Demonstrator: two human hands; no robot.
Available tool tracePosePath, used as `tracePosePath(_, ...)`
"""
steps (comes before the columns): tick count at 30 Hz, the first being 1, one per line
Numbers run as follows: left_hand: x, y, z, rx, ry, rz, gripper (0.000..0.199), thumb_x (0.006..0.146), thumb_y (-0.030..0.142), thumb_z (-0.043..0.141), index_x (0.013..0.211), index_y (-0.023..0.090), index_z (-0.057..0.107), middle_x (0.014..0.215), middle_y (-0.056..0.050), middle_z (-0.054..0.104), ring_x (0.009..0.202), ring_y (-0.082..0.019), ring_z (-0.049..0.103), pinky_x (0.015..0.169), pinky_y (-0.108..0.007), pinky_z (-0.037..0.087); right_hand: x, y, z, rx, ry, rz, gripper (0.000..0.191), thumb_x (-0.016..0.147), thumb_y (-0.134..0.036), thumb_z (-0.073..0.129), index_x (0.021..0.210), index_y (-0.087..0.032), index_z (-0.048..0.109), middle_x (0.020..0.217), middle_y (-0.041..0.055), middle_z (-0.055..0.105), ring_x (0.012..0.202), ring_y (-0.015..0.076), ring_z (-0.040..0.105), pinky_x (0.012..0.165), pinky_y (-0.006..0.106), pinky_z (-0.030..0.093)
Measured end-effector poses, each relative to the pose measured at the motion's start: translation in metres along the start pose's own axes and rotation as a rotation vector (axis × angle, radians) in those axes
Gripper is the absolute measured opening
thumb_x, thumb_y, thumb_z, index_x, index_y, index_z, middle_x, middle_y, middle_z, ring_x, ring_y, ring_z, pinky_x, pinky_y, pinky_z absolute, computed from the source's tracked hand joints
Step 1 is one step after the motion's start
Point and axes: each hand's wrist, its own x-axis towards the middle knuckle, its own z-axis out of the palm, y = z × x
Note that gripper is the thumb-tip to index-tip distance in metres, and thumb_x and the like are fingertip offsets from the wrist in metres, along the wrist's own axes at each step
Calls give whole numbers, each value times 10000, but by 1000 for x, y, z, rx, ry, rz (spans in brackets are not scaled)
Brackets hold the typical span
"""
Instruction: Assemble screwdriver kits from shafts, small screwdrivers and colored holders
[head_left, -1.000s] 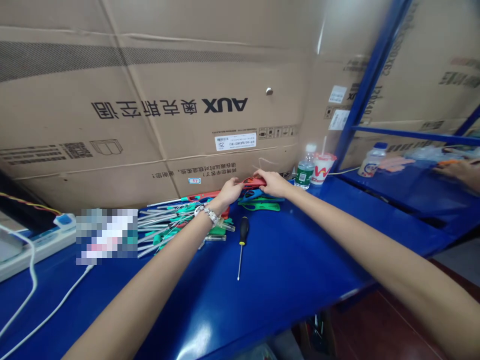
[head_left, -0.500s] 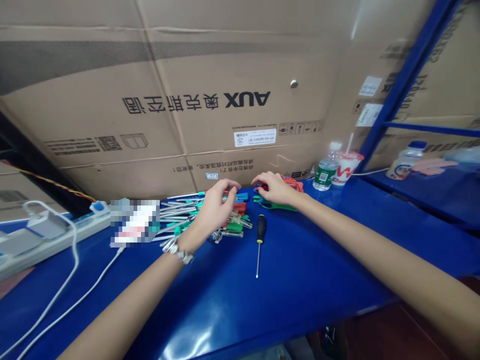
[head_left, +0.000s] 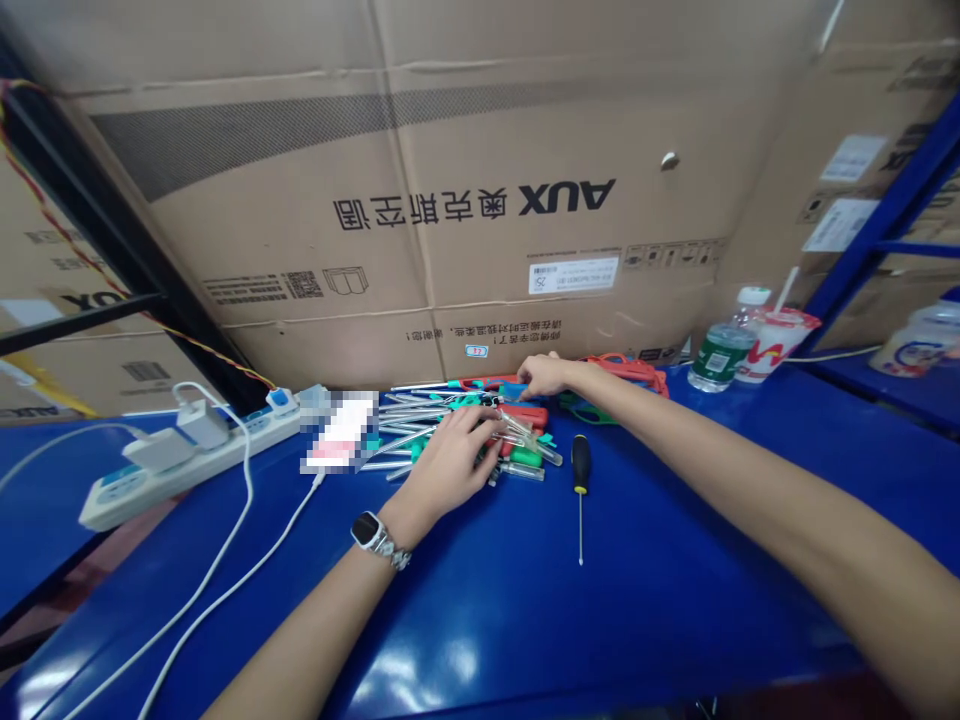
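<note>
The pile of tools (head_left: 531,416) lies left of the black screwdriver (head_left: 580,466); over it bends the left hand (head_left: 454,455) (whether it grips something, I cannot tell); behind-left of this screwdriver the right hand (head_left: 546,375) is at a blue handle (head_left: 513,391), its closure hidden; the step seems arranging by hand; the next move calls for careful lifting; behind stands cardboard (head_left: 465,130); in front, the blue table (head_left: 660,570) leaves room.

- Table (head_left: 480,620): smooth, glossy blue finish.
- Lone screwdriver (head_left: 580,467): shiny metal shaft, black plastic handle.
- Piled screwdrivers (head_left: 525,457): metal shafts, clear and coloured plastic handles.
- Carton (head_left: 465,270): matt, creased cardboard.
</note>
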Motion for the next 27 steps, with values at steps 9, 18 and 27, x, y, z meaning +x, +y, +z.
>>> tracePosePath(9, 2, -11, 11, -5, 41, 38, 229, 1001, 166, 475, 1180, 203, 614, 1294, -117, 615, 1218, -283, 579, 1042, -497, 485, -32, 8, -29, 161, 240, -172, 179, 888, -274, 621, 1024, -165, 660, 1005, 94, 724, 892, 228, 639, 773, 303, 441)
tracePosePath(18, -2, 7, -13, 124, 345, 173, 170, 978, 182, 536, 1134, 192, 603, 1075, -107, 653, 1006, -260, 612, 873, -434, 526, -117, -25, -9, 618, 335, -241, 255, 927, -417, 595, 927, -171, 662, 810, 50, 711, 703, 189, 623, 712, 331, 479)
tracePosePath(27, -42, 41, -38, 286, 17, 223, 306, 978, 321, 604, 1259, 201, 577, 1187, -114, 660, 1071, -282, 641, 891, -434, 519, -168, -85, 47, 659, 193, -374, 213, 955, -356, 592, 975, -173, 699, 981, 57, 737, 901, 216, 659, 841, 358, 489)
